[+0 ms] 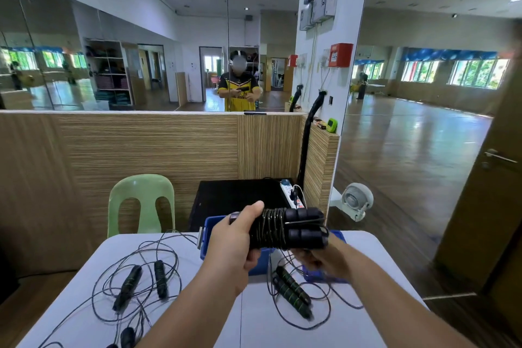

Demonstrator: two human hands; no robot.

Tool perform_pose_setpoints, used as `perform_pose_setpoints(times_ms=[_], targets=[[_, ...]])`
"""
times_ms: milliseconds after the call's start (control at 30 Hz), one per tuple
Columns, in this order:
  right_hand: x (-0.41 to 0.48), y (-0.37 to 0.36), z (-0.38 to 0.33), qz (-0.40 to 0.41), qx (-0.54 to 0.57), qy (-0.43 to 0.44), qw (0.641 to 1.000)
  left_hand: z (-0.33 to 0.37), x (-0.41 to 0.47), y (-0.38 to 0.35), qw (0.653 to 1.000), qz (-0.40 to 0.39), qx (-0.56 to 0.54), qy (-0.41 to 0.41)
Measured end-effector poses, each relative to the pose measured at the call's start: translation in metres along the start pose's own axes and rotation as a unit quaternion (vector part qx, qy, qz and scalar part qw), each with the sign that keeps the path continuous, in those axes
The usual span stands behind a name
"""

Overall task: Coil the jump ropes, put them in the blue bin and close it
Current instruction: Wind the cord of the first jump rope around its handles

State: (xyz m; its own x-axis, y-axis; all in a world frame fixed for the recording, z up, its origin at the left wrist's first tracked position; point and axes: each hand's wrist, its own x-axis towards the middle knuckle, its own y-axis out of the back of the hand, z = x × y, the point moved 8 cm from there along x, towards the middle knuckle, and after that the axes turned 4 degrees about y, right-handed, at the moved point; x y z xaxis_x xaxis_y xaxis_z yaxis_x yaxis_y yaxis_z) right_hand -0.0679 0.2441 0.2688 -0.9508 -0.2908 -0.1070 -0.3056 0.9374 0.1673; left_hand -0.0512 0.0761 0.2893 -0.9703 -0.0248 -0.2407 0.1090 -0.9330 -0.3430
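My left hand (234,240) grips a coiled jump rope (288,227), its cord wound round the two black handles, held in the air above the blue bin (210,230). My right hand (324,258) is below the bundle's right end, fingers curled on the cord's loose end. On the white table (254,319) lie loose ropes: one with black handles (128,287) at the left, one with green-striped handles (293,292) at the right. Most of the bin is hidden behind my hands.
A green plastic chair (141,203) and a black box (240,198) with a power strip (292,193) stand behind the table. A wood-panelled wall with a mirror is beyond. A small fan (357,202) sits on the floor at the right, near a door (491,178).
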Motion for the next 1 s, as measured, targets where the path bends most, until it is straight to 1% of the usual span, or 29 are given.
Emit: perform_pose_setpoints(times_ms=[33, 67, 167, 200, 300, 400, 500, 567, 600, 633, 667, 700, 733, 800, 833, 867, 900, 933, 1000], targets=[[0.004, 0.007, -0.009, 0.016, 0.000, -0.004, 1.000, -0.001, -0.003, -0.001, 1.000, -0.004, 0.014, -0.003], [0.006, 0.011, -0.020, 0.016, -0.004, -0.012, 1.000, 0.000, -0.004, 0.000, 1.000, -0.005, 0.026, -0.008], [0.015, 0.019, -0.055, 0.000, -0.092, -0.004, 0.996, 0.001, -0.008, 0.006, 0.998, 0.007, 0.048, -0.028], [0.015, 0.022, -0.062, 0.006, -0.096, -0.010, 0.995, 0.001, -0.008, 0.009, 0.998, 0.016, 0.049, -0.037], [0.017, 0.021, -0.075, 0.010, -0.076, -0.015, 0.997, 0.001, -0.009, 0.015, 0.996, 0.057, 0.030, -0.060], [0.014, 0.010, -0.073, 0.023, -0.082, -0.008, 0.996, -0.005, -0.010, 0.018, 0.993, 0.091, 0.005, -0.077], [0.009, 0.001, -0.072, 0.075, -0.043, 0.042, 0.995, -0.012, -0.013, 0.017, 0.992, 0.103, -0.004, -0.077], [0.004, 0.001, -0.073, 0.109, -0.047, 0.075, 0.990, -0.010, -0.015, 0.015, 0.989, 0.103, 0.023, -0.100], [0.002, 0.003, -0.072, 0.117, -0.052, 0.080, 0.988, -0.007, -0.016, 0.016, 0.985, 0.103, 0.056, -0.128], [0.001, 0.005, -0.071, 0.122, -0.056, 0.082, 0.988, 0.000, -0.018, 0.016, 0.973, 0.099, 0.112, -0.176], [0.000, 0.006, -0.070, 0.122, -0.058, 0.082, 0.987, 0.009, -0.021, 0.014, 0.948, 0.090, 0.191, -0.239], [-0.002, 0.007, -0.070, 0.125, -0.063, 0.082, 0.987, 0.018, -0.025, 0.011, 0.904, 0.078, 0.282, -0.311], [-0.003, 0.010, -0.070, 0.130, -0.072, 0.085, 0.985, 0.026, -0.029, 0.006, 0.841, 0.060, 0.379, -0.382], [-0.004, 0.014, -0.071, 0.145, -0.103, 0.092, 0.980, 0.031, -0.036, -0.008, 0.679, 0.023, 0.549, -0.486], [-0.004, 0.016, -0.071, 0.150, -0.122, 0.094, 0.977, 0.031, -0.037, -0.014, 0.603, 0.010, 0.610, -0.514], [-0.005, 0.017, -0.072, 0.155, -0.146, 0.097, 0.972, 0.031, -0.037, -0.020, 0.540, 0.000, 0.657, -0.526], [-0.005, 0.018, -0.073, 0.159, -0.169, 0.099, 0.968, 0.031, -0.035, -0.024, 0.498, -0.009, 0.688, -0.528], [-0.005, 0.017, -0.075, 0.161, -0.183, 0.102, 0.965, 0.033, -0.033, -0.027, 0.474, -0.016, 0.704, -0.529], [-0.006, 0.016, -0.077, 0.163, -0.181, 0.104, 0.964, 0.036, -0.032, -0.031, 0.448, -0.031, 0.710, -0.543]])
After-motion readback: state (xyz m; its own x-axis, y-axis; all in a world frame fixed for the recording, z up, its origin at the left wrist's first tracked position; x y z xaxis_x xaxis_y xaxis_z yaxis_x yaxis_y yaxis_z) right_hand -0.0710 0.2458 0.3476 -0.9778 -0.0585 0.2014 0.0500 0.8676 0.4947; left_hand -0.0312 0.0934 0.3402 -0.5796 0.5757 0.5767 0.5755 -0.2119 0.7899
